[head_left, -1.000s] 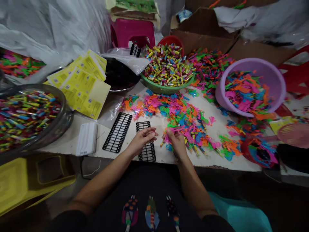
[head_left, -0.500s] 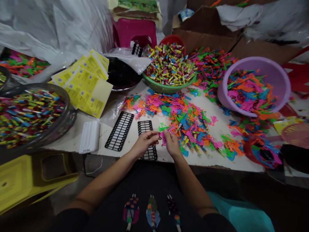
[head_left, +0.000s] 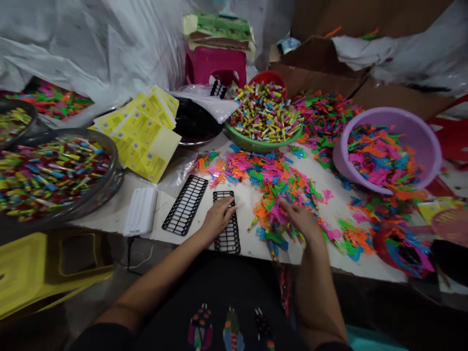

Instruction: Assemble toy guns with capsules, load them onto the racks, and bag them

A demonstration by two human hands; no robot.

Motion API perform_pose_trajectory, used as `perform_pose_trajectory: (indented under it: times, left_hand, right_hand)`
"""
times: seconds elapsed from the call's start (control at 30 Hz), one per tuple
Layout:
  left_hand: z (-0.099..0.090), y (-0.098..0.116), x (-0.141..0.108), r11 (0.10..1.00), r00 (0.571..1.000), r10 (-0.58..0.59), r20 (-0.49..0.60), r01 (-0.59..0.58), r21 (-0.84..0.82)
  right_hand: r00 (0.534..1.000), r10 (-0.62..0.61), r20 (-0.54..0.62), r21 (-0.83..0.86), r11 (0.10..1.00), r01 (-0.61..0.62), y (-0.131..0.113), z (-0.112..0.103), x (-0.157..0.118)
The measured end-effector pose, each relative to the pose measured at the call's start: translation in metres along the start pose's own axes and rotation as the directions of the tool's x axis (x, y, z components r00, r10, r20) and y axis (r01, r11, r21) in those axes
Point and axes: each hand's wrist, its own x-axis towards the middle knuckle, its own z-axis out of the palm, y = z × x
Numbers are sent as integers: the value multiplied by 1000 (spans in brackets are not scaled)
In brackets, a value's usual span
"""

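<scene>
My left hand (head_left: 216, 220) is over a black plastic slotted rack (head_left: 227, 240), its thumb and fingers slightly apart with nothing visible between them. A second black rack (head_left: 185, 204) lies to its left. My right hand (head_left: 302, 220) reaches into a heap of small pink, orange, green and blue plastic pieces (head_left: 261, 170). Motion smears its fingers, and a pink piece (head_left: 279, 213) is close to the fingertips, whether gripped or only touched I cannot tell. Several pieces below this hand are blurred near the table's front edge.
A green basin (head_left: 252, 145) of short colourful tubes stands behind the heap. The purple basin (head_left: 338, 151) at right holds more plastic pieces. At left are a dark clear basin (head_left: 119, 163) of tubes, yellow printed sheets (head_left: 141, 144) and a white power bank (head_left: 141, 210).
My hands have parted from around a pink piece. The left has shifted slightly left over the rack; the right has moved right into the heap. Pieces there have shifted toward the table's front edge.
</scene>
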Motion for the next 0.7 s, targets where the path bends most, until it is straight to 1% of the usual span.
perform_pose_trajectory:
  times: [0.03,0.07,0.1,0.13,0.17,0.2,0.23,0.27,0.3,0.33,0.4,0.43,0.47,0.53,0.57,0.6,0.63,0.7]
  left_hand:
    - [0,-11,1,995,999,37,-16,-35,93]
    - [2,-20,1,984,998,63,-7,-61,169]
    - [4,-29,0,971,996,85,24,-88,222]
    - [7,-36,0,959,992,109,60,-121,254]
    - [11,-40,-1,950,986,138,92,-158,271]
    - [14,-44,-2,942,978,171,118,-197,271]
    - [17,-46,-3,936,970,203,135,-233,263]
    - [19,-47,-4,932,962,234,143,-264,248]
    - [20,-47,-5,930,955,259,146,-288,227]
    - [20,-48,-5,931,949,278,145,-304,203]
    - [18,-49,-5,937,947,295,125,-313,156]
    - [17,-49,-5,941,949,297,104,-309,135]
    - [16,-50,-5,946,952,295,78,-302,118]
    - [15,-50,-5,953,957,287,29,-289,96]
    - [15,-50,-5,955,959,283,13,-283,90]
    - [14,-51,-4,957,960,279,4,-278,85]
    - [15,-51,-4,958,961,275,-1,-274,82]
    - [15,-51,-4,960,963,270,-13,-268,80]
  right_hand:
    - [982,119,-145,-138,981,-139,10,-17,7]
    - [945,142,-294,-205,957,-207,17,-32,13]
    - [903,125,-412,-233,943,-237,19,-43,20]
    - [876,64,-477,-232,953,-196,17,-50,29]
    - [873,-27,-486,-219,971,-92,11,-53,39]
    - [877,-132,-461,-200,979,42,0,-53,51]
    - [881,-240,-407,-176,967,182,-14,-50,66]
    - [861,-340,-377,-169,940,297,-29,-46,83]
    - [825,-421,-376,-177,907,382,-46,-41,102]
    - [799,-477,-366,-189,879,438,-64,-36,123]
    - [774,-524,-355,-195,852,487,-98,-27,163]
    - [787,-534,-308,-209,845,492,-113,-24,181]
    - [816,-529,-234,-225,846,483,-127,-21,197]
    - [875,-478,-84,-266,857,442,-149,-15,223]
    - [896,-442,-33,-281,865,416,-157,-13,232]
    - [910,-415,-11,-286,873,395,-163,-10,239]
    - [915,-403,-15,-273,882,384,-166,-8,244]
    - [907,-417,-57,-214,893,397,-167,-4,250]
